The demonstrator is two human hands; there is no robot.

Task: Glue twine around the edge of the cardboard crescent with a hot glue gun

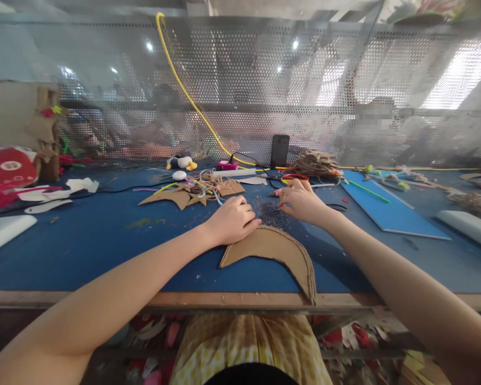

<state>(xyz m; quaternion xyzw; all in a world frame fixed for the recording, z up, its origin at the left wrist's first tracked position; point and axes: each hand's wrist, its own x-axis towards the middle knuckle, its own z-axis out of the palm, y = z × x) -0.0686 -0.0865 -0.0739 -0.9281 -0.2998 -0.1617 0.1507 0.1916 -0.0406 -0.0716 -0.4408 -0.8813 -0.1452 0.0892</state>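
Note:
A cardboard crescent (278,247) lies at the table's front, one tip reaching over the wooden edge. Brown cord or layered card runs along its outer rim. My left hand (233,220) is closed on the crescent's upper left part, with the thumb along its rim. Beyond the crescent, my right hand (300,202) is raised a little above the table, its fingers bent together. A small pinkish, dark-tipped thing (278,192) shows by its fingertips; what the fingers grip is mostly hidden. Just behind that hand is a red and yellow handled tool (294,177).
Cardboard stars (168,197) with tangled twine (220,183) lie left of centre. A phone (279,151) stands at the back beside a twine bundle (315,162). To the right is a blue board (393,208). White foam blocks (8,231) flank the table, with a perforated metal screen (244,80) behind.

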